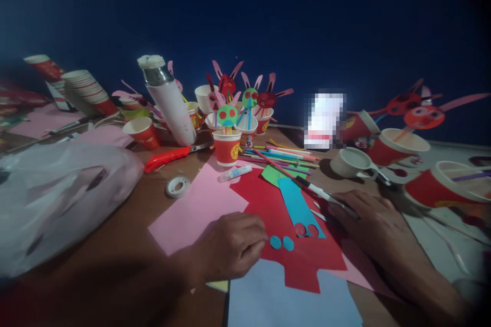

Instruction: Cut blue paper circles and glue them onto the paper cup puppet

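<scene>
My left hand rests on the red paper sheet with its fingers curled into a loose fist; nothing shows in them. Two small blue paper discs lie just right of its fingertips. A blue paper strip with two round holes cut near its end lies on the red sheet. My right hand lies flat over the right edge of the papers, fingers stretched out, touching a black and white marker pen.
Pink paper, a light blue sheet, glue stick, tape roll, orange-handled cutter, white flask, straws, several red cups with paper bunny puppets, a plastic bag at left.
</scene>
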